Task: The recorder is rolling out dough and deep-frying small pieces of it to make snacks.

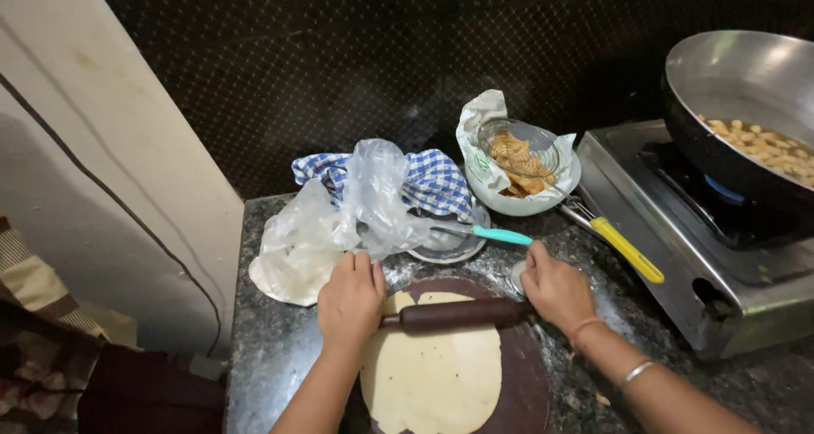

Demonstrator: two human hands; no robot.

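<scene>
A home kitchen, probably: a gas stove (pixel 678 230) with a frying pan (pixel 746 112) stands at the dark stone worktop's (pixel 271 349) right edge.

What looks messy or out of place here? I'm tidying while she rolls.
Mostly the crumpled plastic bag sprawling over the checked cloth and the plate. The rolled dough overhangs the round board at its left edge. Nothing looks spilled.
</scene>
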